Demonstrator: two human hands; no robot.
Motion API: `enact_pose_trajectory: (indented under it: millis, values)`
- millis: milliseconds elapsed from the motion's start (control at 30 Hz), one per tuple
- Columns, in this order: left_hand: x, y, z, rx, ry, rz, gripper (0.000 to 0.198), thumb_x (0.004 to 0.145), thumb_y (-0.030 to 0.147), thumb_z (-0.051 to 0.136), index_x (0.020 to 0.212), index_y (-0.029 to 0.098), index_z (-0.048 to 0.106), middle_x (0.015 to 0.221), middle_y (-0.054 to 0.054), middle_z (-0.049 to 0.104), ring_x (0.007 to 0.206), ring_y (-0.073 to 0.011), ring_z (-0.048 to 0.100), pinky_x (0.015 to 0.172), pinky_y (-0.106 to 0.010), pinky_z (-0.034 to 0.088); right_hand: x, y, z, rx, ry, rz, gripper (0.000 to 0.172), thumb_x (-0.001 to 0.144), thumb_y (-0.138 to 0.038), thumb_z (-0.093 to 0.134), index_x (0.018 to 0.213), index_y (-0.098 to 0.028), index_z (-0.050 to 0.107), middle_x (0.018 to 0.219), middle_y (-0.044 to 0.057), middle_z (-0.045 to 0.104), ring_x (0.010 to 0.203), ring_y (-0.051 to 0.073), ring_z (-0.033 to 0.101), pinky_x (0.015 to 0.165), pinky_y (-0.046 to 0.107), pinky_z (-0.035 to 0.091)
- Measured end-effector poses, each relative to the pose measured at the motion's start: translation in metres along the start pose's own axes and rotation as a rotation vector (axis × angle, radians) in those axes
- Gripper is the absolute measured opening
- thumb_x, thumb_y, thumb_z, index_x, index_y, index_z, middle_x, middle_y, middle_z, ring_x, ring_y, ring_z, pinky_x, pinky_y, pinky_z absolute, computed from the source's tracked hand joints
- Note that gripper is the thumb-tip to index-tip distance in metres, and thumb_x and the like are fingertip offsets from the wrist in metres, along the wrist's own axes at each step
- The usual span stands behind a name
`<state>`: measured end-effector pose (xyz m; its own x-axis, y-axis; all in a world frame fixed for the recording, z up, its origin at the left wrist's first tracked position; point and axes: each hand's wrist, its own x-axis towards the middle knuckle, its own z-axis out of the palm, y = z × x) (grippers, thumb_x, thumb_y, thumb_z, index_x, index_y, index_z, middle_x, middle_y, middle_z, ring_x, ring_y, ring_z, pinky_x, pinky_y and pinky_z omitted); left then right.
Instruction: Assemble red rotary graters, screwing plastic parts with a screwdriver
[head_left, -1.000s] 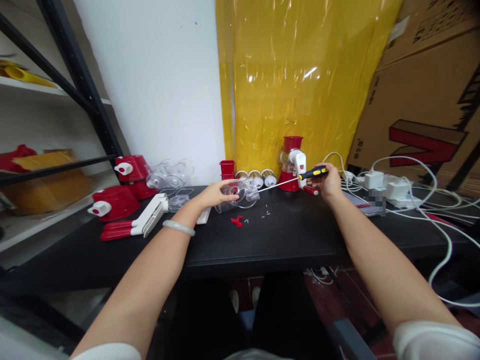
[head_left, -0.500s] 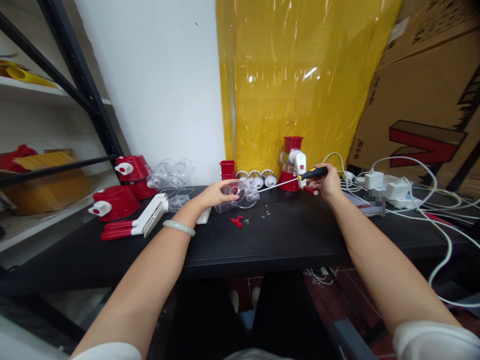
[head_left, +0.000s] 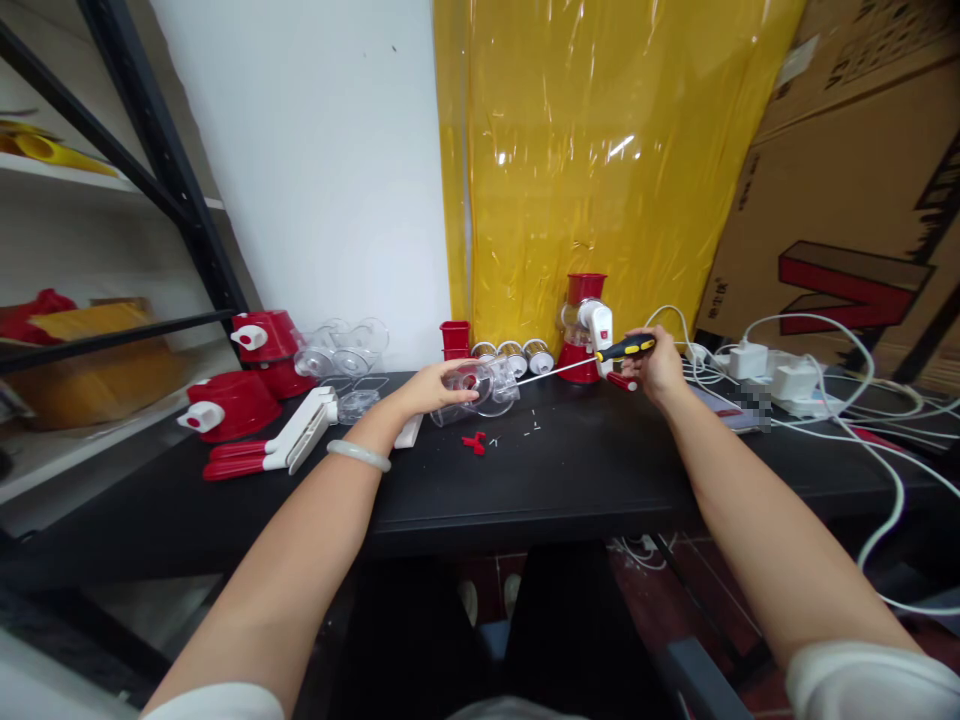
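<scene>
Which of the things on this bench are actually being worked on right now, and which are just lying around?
In hand:
left hand on the clear plastic housing
right hand holding the screwdriver, its tip at the housing
small red part and loose screws close beside

Lying about:
red bowls
red-and-white handle
assembled red grinder
chargers and cables

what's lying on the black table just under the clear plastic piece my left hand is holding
Just in front of and below the clear plastic piece lie a small red part and tiny pale bits, maybe screws. Whatever lies directly beneath it is hidden.
</scene>
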<state>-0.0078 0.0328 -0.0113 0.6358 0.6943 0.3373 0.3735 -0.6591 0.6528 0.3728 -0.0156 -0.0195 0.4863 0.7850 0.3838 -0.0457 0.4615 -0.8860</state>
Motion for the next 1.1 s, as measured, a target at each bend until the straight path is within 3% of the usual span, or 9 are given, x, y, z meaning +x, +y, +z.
enact_pose_trajectory:
  millis: [100,200,500,600,700,833,967,1100]
  values:
    - [0.0005,-0.0012,0.0001,0.003,-0.003,0.006,0.068,0.072,0.04,0.074,0.134,0.021,0.052,0.118,-0.009,0.066,0.104,-0.0224,0.061,0.095,-0.039,0.044,0.0015,0.001,0.0004,0.055,-0.009,0.023,0.027,0.087,-0.041,0.038,0.089,-0.02,0.055,0.058,-0.001,0.061,0.041,0.015,0.061,0.032,0.02,0.038]
    - [0.0008,-0.002,0.0002,0.016,0.001,0.012,0.068,0.072,0.04,0.074,0.134,0.021,0.053,0.119,-0.009,0.066,0.104,-0.0225,0.061,0.095,-0.039,0.044,0.0022,0.0015,0.0015,0.047,-0.005,0.008,0.019,0.083,-0.035,0.045,0.091,-0.021,0.055,0.061,-0.003,0.06,0.044,0.015,0.063,0.031,0.02,0.036]
    - [0.0002,-0.0012,0.0005,0.006,0.004,-0.003,0.069,0.071,0.039,0.074,0.134,0.021,0.053,0.119,-0.009,0.065,0.106,-0.0225,0.061,0.096,-0.04,0.044,-0.004,-0.0011,0.0014,-0.097,-0.002,-0.103,0.035,0.081,-0.057,0.054,0.091,-0.023,0.053,0.042,-0.007,0.048,0.027,0.011,0.042,0.027,0.019,0.029]
    - [-0.0004,0.0007,0.0003,0.013,0.001,-0.004,0.068,0.072,0.04,0.074,0.134,0.022,0.053,0.12,-0.009,0.065,0.106,-0.0226,0.06,0.096,-0.04,0.044,-0.0011,0.0011,-0.0004,-0.037,-0.009,-0.036,0.039,0.083,-0.058,0.042,0.088,-0.022,0.053,0.047,-0.004,0.053,0.032,0.013,0.05,0.031,0.021,0.036]
    - [-0.0007,0.002,0.0003,0.013,0.003,-0.006,0.068,0.072,0.04,0.074,0.134,0.022,0.053,0.118,-0.009,0.066,0.104,-0.0222,0.061,0.095,-0.04,0.044,0.0021,0.003,-0.001,0.035,-0.046,-0.008,0.03,0.08,-0.049,0.043,0.091,-0.022,0.052,0.06,-0.002,0.059,0.043,0.016,0.061,0.033,0.021,0.039]
    - [-0.0004,0.0014,0.0005,0.012,0.004,-0.008,0.069,0.072,0.04,0.074,0.134,0.02,0.052,0.118,-0.009,0.066,0.103,-0.0219,0.062,0.096,-0.04,0.044,0.0026,0.0023,0.0009,0.046,-0.025,0.007,0.023,0.075,-0.034,0.046,0.094,-0.022,0.053,0.063,-0.002,0.059,0.047,0.017,0.065,0.032,0.021,0.036]
    - [0.0002,-0.0002,0.0004,0.015,0.005,0.0,0.069,0.072,0.04,0.074,0.134,0.02,0.053,0.12,-0.009,0.065,0.106,-0.0227,0.061,0.096,-0.04,0.044,0.0016,0.0009,0.003,0.049,-0.015,0.007,0.022,0.078,-0.03,0.047,0.098,-0.023,0.052,0.06,-0.004,0.059,0.041,0.015,0.061,0.032,0.02,0.036]
    - [0.0004,-0.0011,0.0002,0.005,0.0,0.004,0.068,0.072,0.04,0.074,0.134,0.02,0.053,0.121,-0.009,0.065,0.108,-0.023,0.06,0.097,-0.04,0.044,-0.0002,0.0011,0.0035,0.007,-0.001,-0.066,0.025,0.079,-0.041,0.057,0.095,-0.024,0.05,0.051,-0.008,0.053,0.031,0.011,0.05,0.03,0.019,0.035]
